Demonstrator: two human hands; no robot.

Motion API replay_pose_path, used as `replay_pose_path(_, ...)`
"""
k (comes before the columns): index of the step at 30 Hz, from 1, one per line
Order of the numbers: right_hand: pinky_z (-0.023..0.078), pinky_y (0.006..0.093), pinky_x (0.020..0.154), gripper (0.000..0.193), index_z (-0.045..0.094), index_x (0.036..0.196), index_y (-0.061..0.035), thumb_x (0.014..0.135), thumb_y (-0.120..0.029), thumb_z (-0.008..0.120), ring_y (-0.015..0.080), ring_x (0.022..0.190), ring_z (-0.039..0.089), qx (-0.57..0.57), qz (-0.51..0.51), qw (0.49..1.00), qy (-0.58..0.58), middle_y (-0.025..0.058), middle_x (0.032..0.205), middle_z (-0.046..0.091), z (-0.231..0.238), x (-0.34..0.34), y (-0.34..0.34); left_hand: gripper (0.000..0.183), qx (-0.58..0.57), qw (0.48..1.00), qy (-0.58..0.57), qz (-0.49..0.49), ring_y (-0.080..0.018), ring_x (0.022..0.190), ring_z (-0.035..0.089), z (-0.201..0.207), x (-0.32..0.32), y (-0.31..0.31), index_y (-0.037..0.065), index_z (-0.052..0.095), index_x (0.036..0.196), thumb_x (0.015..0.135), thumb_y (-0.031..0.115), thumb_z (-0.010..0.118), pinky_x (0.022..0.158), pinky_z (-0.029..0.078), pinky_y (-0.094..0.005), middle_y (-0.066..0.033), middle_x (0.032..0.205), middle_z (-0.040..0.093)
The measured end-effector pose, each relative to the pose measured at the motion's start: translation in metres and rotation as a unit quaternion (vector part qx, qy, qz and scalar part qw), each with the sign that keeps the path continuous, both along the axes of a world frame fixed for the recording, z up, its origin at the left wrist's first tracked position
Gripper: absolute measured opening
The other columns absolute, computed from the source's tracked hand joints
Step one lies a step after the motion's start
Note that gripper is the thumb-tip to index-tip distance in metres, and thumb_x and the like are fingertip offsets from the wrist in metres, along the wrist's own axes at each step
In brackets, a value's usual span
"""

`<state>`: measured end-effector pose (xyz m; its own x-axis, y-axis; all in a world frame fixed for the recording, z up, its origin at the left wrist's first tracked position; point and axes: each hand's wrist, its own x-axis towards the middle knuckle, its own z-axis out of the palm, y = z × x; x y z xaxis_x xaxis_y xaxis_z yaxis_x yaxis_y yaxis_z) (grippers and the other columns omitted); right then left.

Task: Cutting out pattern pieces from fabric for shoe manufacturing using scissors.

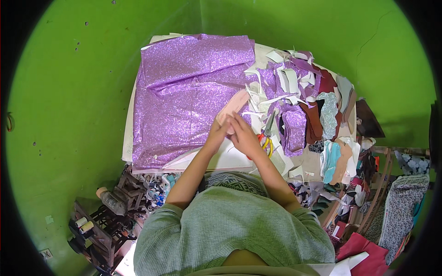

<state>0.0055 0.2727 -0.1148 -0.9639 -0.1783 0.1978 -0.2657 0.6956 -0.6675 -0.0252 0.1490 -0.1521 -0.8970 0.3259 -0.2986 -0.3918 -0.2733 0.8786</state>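
A pale pink, sole-shaped template (235,102) lies slanted over the large purple glitter sheet (184,101). My left hand (218,135) grips its lower left side with bent fingers. My right hand (244,138) closes on its lower end from the right, fingertips close to those of the left hand. Part of the lower end is hidden under the fingers. Just right of my right hand rest scissors (268,138) with red and yellow handles, blades pointing away from me.
White offcut strips (258,103) and cut purple glitter pieces (293,131) cover the table's right side. Brown pieces (313,122), a silver glitter piece (328,115) and turquoise pieces (331,161) lie farther right. A green wall (83,115) stands behind. Thread spools (84,224) sit at lower left.
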Motion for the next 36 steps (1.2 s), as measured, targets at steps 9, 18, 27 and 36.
replay_pose_path(9, 0.046, 0.0392, 0.071, 0.026, 0.056, 0.092, 0.0032, 0.072, -0.011, 0.064, 0.0333, 0.082, 0.056, 0.061, -0.263, 0.962, -0.042, 0.0207, 0.088, 0.054, -0.067, -0.008, 0.044, 0.035, -0.06, 0.987, 0.044, 0.14, -0.0155, 0.077, 0.06, 0.002, -0.015, -0.061, -0.001, 0.042, 0.117, 0.089, 0.019, 0.05, 0.067, 0.049, -0.0256, -0.0095, 0.098, 0.056)
replay_pose_path(18, 0.045, 0.0399, 0.077, 0.045, 0.053, 0.097, 0.0068, 0.07, -0.023, 0.071, 0.0388, 0.089, 0.057, 0.004, -0.303, 0.936, -0.178, 0.0258, 0.093, 0.058, -0.054, -0.026, 0.025, 0.032, -0.098, 0.986, 0.046, 0.129, -0.0144, 0.073, 0.059, -0.002, -0.014, -0.063, -0.002, 0.043, 0.113, 0.088, 0.016, 0.05, 0.064, 0.049, -0.0243, -0.0097, 0.093, 0.057)
replay_pose_path(27, 0.045, 0.0303, 0.067, 0.032, 0.054, 0.105, 0.0017, 0.078, -0.012, 0.061, 0.0214, 0.076, 0.06, -0.215, -0.21, 0.933, -0.2, 0.0121, 0.088, 0.063, -0.056, -0.02, 0.028, 0.027, -0.186, 0.974, 0.051, 0.119, -0.0105, 0.069, 0.057, 0.01, -0.012, -0.052, -0.003, 0.051, 0.104, 0.083, 0.013, 0.059, 0.06, 0.046, -0.0221, -0.0072, 0.084, 0.059)
replay_pose_path(36, 0.036, 0.0221, 0.056, 0.034, 0.048, 0.113, -0.0042, 0.081, -0.008, 0.058, 0.0072, 0.064, 0.046, -0.455, -0.111, 0.813, -0.347, -0.0005, 0.081, 0.056, -0.015, 0.004, 0.022, 0.021, -0.075, 0.983, 0.017, 0.168, -0.0058, 0.063, 0.051, 0.036, -0.016, -0.064, 0.0, 0.061, 0.093, 0.079, 0.015, 0.065, 0.058, 0.041, -0.0208, -0.0005, 0.076, 0.06)
